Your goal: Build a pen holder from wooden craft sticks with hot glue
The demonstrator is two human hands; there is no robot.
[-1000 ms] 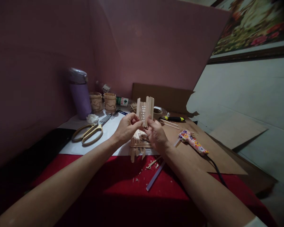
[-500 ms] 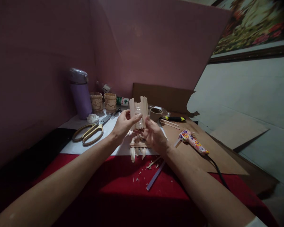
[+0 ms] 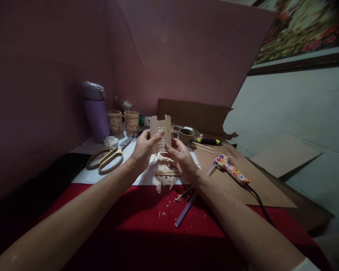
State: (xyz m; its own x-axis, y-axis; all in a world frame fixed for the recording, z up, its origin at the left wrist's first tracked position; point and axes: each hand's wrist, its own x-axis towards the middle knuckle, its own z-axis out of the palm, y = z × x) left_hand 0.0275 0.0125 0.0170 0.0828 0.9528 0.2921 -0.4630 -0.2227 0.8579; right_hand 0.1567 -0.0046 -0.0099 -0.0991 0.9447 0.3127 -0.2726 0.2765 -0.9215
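Note:
Between my two hands, raised over the table, is a craft-stick holder: pale wooden sticks stand upright around what looks like a clear ribbed plastic cup. Taller sticks rise at both sides, shorter ones in the middle. My left hand grips its left side with the thumb across the front. On the right side, my right hand presses with its thumb, the other fingers partly hidden behind. Below the hands lies a pile of loose craft sticks on white paper.
Gold-handled scissors lie left, near a purple tumbler and two decorated wooden cups. To the right are a flower-patterned glue gun with its cord, a yellow-black cutter and a brown cup. A glue stick lies in front.
The craft-stick holder has shifted slightly left and turned a little in my hands. Both hands moved with it and keep their grip.

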